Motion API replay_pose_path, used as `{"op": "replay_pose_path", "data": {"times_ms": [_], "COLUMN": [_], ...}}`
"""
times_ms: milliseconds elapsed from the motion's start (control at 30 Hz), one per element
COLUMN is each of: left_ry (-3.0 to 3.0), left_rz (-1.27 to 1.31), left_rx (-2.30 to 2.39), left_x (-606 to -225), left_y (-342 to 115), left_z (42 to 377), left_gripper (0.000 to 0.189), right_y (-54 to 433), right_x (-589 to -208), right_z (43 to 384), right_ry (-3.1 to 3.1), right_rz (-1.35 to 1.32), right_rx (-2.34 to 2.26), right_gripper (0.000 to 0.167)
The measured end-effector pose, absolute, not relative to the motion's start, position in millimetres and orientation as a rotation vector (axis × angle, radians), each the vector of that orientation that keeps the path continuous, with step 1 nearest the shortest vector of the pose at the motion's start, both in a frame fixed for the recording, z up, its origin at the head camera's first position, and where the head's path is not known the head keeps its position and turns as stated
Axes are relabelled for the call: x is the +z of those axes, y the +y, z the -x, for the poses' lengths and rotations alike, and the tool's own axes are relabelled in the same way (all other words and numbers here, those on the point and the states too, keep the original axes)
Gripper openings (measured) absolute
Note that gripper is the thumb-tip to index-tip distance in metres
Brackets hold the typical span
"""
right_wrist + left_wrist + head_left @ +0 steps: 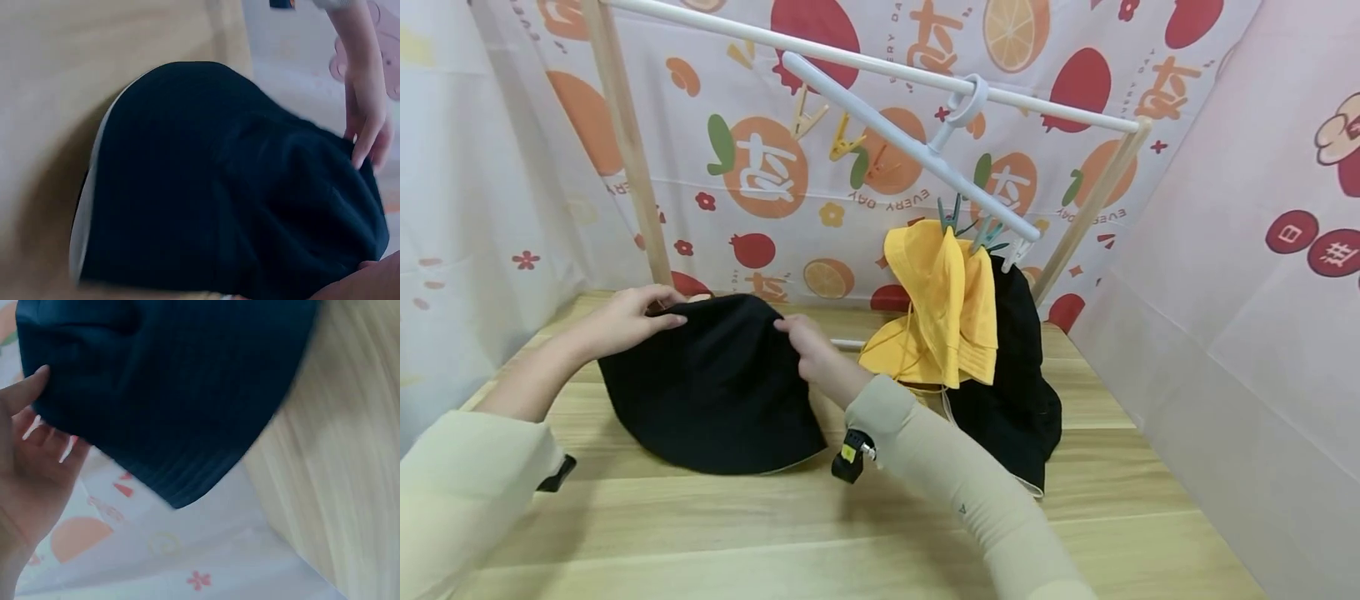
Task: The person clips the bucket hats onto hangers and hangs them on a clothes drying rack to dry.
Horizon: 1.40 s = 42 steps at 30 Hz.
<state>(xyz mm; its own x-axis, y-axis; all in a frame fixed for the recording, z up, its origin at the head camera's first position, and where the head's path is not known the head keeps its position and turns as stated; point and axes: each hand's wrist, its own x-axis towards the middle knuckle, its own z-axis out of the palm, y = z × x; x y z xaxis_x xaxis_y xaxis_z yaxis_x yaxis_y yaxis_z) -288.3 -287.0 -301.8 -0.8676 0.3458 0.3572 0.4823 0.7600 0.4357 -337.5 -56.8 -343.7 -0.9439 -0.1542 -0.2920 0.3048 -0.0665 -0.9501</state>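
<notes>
A black bucket hat (707, 392) hangs crown up between both hands, its wide brim low over the wooden table. My left hand (636, 321) pinches the crown's left edge, thumb on the near side and fingers behind. On the opposite side of the crown, my right hand (812, 346) grips the cloth near the top. The left wrist view shows the left thumb lying on the dark hat (162, 394), the fingers partly behind it. A pale edge lines the brim of the hat (187, 169) in the right wrist view, where little of the right hand (369, 281) shows.
A white hanger (910, 150) hangs tilted from the rack's rail (865, 60). Clothespins (950, 217) at its low right end hold a yellow hat (940, 308) and another black hat (1018, 392). Yellow clothespins (844, 140) hang toward its high end. Printed curtains surround the table (760, 533).
</notes>
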Motion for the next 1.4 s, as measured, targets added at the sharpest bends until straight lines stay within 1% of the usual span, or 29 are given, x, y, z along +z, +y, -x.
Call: {"op": "replay_pose_path", "data": {"times_ms": [33, 67, 233, 267, 333, 400, 533, 600, 767, 900, 1000, 1067, 1267, 1400], "left_ry": [-2.671, -2.644, -2.569, -2.558, -2.556, -2.582, -2.675, -2.71, -2.699, -2.598, -2.52, -2.508, -2.542, -2.566], "left_rz": [0.643, 0.636, 0.586, 0.58, 0.578, 0.559, 0.553, 0.574, 0.618, 0.667, 0.674, 0.634, 0.519, 0.503], "left_rx": [-0.786, -0.8, -0.91, -0.935, -0.994, -1.048, -1.087, -1.048, -1.069, -1.177, -1.201, -1.195, -1.141, -1.099], "left_x": [-299.7, -297.5, -287.1, -285.3, -282.0, -278.7, -274.2, -273.7, -276.0, -278.5, -279.0, -279.0, -279.9, -277.6], "left_y": [-282.8, -278.2, -252.0, -246.8, -237.1, -228.0, -213.4, -207.3, -193.6, -179.1, -165.6, -157.7, -143.1, -138.8], "left_z": [286.6, 285.0, 276.1, 274.2, 271.0, 268.5, 266.4, 266.3, 267.8, 271.1, 272.6, 272.4, 274.4, 277.9], "left_gripper": [0.014, 0.015, 0.017, 0.017, 0.021, 0.03, 0.055, 0.06, 0.054, 0.046, 0.04, 0.038, 0.033, 0.033], "right_y": [-51.9, -46.9, -28.8, -24.5, -16.7, -7.2, 9.8, 16.1, 26.9, 36.2, 44.3, 49.0, 59.2, 64.6], "right_x": [-341.4, -329.9, -294.6, -278.3, -266.3, -252.8, -228.9, -218.9, -205.4, -201.4, -199.4, -197.9, -187.8, -179.6], "right_z": [343.1, 340.2, 343.1, 334.6, 337.3, 338.9, 346.0, 349.0, 356.8, 363.0, 367.5, 369.9, 378.0, 381.6], "right_ry": [1.943, 1.983, 2.078, 2.098, 2.128, 2.141, 2.122, 2.074, 2.04, 2.197, 2.319, 2.33, 2.032, 1.813], "right_rz": [-0.093, -0.076, -0.049, -0.082, -0.014, 0.077, 0.259, 0.298, 0.32, 0.274, 0.247, 0.244, 0.27, 0.324], "right_rx": [-2.103, -2.094, -2.113, -2.086, -2.077, -2.064, -2.052, -2.092, -2.156, -2.108, -2.072, -2.118, -2.488, -2.657], "right_gripper": [0.018, 0.017, 0.015, 0.015, 0.01, 0.006, 0.011, 0.011, 0.012, 0.009, 0.016, 0.021, 0.035, 0.036]}}
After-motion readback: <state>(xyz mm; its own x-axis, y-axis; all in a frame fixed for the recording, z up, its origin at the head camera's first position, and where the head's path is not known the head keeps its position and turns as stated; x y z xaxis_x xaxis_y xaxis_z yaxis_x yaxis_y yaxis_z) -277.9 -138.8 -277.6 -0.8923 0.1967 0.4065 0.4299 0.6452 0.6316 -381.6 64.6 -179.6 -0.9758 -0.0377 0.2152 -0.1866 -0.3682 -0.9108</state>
